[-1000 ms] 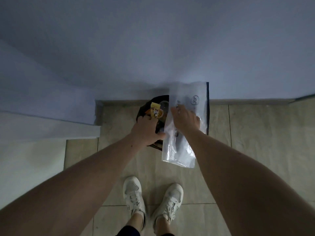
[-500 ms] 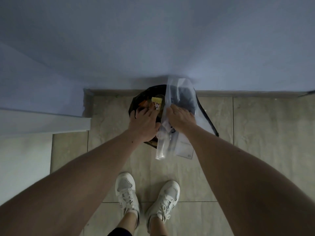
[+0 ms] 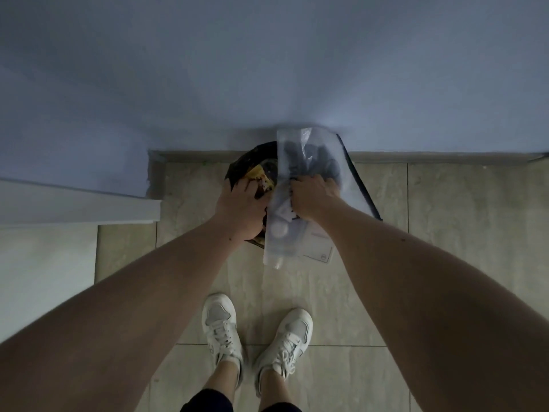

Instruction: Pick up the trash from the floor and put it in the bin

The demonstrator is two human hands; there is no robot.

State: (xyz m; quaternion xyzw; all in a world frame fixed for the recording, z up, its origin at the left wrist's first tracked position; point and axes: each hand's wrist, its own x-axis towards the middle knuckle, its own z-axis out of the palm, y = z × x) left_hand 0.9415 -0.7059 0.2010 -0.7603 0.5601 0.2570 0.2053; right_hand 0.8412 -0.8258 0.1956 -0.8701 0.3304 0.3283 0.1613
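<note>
A black bin (image 3: 237, 165) stands on the floor against the wall. Yellow and orange wrappers (image 3: 258, 173) lie inside it. My left hand (image 3: 242, 205) presses down into the bin, fingers curled over a wrapper. My right hand (image 3: 315, 196) grips a large clear plastic bag (image 3: 292, 150) with a dark edge strip. The bag is crumpled in the middle and hangs over the right side of the bin. Its lower end (image 3: 277, 248) dangles in front of the bin, with a white label sheet (image 3: 319, 251) showing through.
The pale wall (image 3: 267, 69) rises directly behind the bin. A white ledge or frame (image 3: 77, 206) juts out at the left. My two white sneakers (image 3: 219, 325) stand on the beige tiled floor (image 3: 445, 209) just in front of the bin.
The clear bag has been gathered and pushed down over the bin. My left hand has moved deeper into the bin, covering the yellow wrapper it held up. The view has shifted slightly.
</note>
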